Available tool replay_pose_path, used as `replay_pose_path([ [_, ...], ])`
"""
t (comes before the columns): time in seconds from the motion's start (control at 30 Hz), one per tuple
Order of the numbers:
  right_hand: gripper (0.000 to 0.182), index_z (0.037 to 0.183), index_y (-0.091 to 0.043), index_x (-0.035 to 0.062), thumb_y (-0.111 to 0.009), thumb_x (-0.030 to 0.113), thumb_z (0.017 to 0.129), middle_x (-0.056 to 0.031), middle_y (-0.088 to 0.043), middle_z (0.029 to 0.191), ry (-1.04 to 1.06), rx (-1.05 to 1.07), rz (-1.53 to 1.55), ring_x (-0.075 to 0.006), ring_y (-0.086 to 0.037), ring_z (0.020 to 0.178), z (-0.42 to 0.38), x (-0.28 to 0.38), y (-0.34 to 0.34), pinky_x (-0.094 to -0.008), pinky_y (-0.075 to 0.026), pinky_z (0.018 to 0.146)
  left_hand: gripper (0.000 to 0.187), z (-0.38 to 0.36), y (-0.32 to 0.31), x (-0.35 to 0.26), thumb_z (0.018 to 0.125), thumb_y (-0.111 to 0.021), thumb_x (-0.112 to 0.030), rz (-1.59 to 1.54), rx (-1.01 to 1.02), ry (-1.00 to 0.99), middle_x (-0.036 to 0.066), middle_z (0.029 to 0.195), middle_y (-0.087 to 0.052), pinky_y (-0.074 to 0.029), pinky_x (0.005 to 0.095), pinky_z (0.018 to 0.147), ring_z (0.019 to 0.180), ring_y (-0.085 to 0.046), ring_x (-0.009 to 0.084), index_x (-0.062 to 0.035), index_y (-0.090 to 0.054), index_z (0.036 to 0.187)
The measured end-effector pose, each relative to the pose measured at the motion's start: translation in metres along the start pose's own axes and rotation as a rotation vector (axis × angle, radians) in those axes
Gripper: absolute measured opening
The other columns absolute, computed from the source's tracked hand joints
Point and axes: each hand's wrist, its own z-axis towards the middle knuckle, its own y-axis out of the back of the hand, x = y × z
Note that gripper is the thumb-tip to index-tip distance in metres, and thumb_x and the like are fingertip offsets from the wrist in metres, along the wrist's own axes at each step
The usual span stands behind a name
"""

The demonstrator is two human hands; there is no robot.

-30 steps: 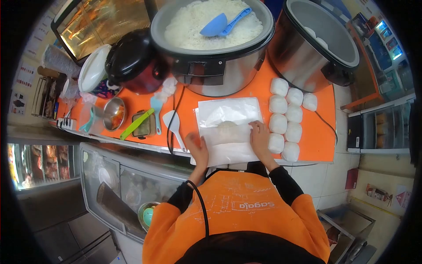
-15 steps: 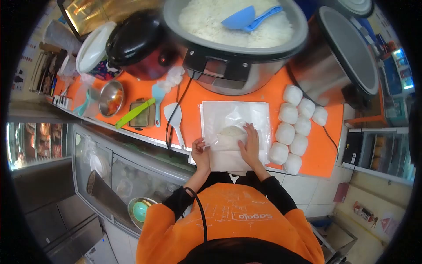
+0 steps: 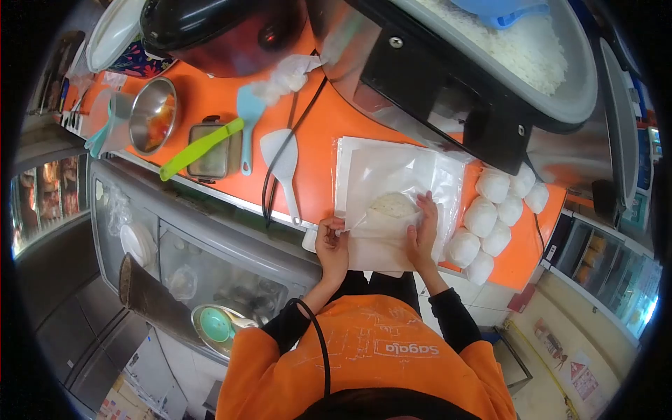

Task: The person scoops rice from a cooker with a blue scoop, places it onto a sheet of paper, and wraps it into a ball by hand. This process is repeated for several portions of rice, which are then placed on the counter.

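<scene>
A mound of white rice [image 3: 392, 206] lies on a sheet of wrapping paper [image 3: 381, 253], which rests on a stack of papers and clear plastic. My left hand [image 3: 332, 246] is at the left edge of the sheet, its fingers closed on the paper there. On the other side, my right hand [image 3: 424, 232] stands beside the rice with its fingers apart, against the sheet. Several wrapped white bundles [image 3: 481, 217] sit in a group to the right of the papers.
A large rice cooker [image 3: 448, 84] holds rice and a blue scoop [image 3: 500, 10]. To the left are a white paddle [image 3: 281, 164], a light blue spatula [image 3: 247, 133], green tongs [image 3: 201, 148], a lidded container [image 3: 208, 166], a steel bowl [image 3: 153, 115] and a black cable [image 3: 288, 136].
The view has turned and come closer to the table. My right hand has shifted slightly away from the rice and opened up; my left hand stays at the paper's left edge.
</scene>
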Motion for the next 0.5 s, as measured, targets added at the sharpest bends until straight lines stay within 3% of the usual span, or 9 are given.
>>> replay_pose_path([
  [0.2,0.044,0.120,-0.042,0.0036,-0.045,0.009,0.077,-0.0183,-0.044,0.127,0.021,0.020,-0.053,-0.0367,-0.033,0.126,0.002,0.002,0.001,-0.0479,-0.016,0.108,0.043,0.008,0.001,-0.016,0.073,-0.048,0.017,0.104,0.087,-0.041,0.006,0.101,-0.055,-0.041,0.0235,0.083,0.093,-0.053,0.0129,0.0026,-0.046,0.113],
  [0.3,0.042,0.120,-0.044,0.0032,-0.047,0.006,0.078,-0.0191,-0.045,0.123,-0.213,-0.135,0.124,-0.0350,-0.041,0.118,0.007,0.003,-0.003,-0.0438,-0.027,0.104,0.044,0.034,-0.008,-0.037,0.073,-0.050,0.014,0.239,0.176,-0.036,0.008,0.102,-0.059,-0.042,0.0250,0.083,0.093,-0.055,0.0140,0.0044,-0.047,0.116],
  [0.4,0.042,0.119,-0.047,0.0034,-0.052,0.003,0.078,-0.0182,-0.048,0.114,-0.171,-0.008,-0.075,-0.0321,-0.047,0.105,0.059,0.012,0.017,-0.0427,-0.037,0.093,0.040,0.081,-0.022,-0.039,0.073,-0.050,0.012,0.218,0.308,-0.012,0.008,0.098,-0.061,-0.044,0.0240,0.079,0.091,-0.056,0.0126,0.0046,-0.053,0.112],
  [0.47,0.045,0.120,-0.048,0.0061,-0.057,0.004,0.076,-0.0151,-0.049,0.105,0.024,0.094,-0.377,-0.0301,-0.049,0.097,0.090,0.007,0.025,-0.0442,-0.040,0.082,0.034,0.105,-0.026,-0.023,0.074,-0.051,0.011,0.157,0.379,0.059,0.007,0.095,-0.062,-0.045,0.0229,0.076,0.089,-0.056,0.0111,0.0041,-0.056,0.107],
  [0.5,0.038,0.111,-0.055,0.0101,-0.063,0.008,0.074,-0.0102,-0.049,0.099,0.014,0.168,-0.492,-0.0268,-0.049,0.096,0.100,0.004,0.026,-0.0419,-0.039,0.079,0.031,0.116,-0.022,-0.007,0.074,-0.053,0.010,0.131,0.396,0.122,0.007,0.093,-0.063,-0.045,0.0225,0.075,0.087,-0.056,0.0104,0.0038,-0.058,0.104],
])
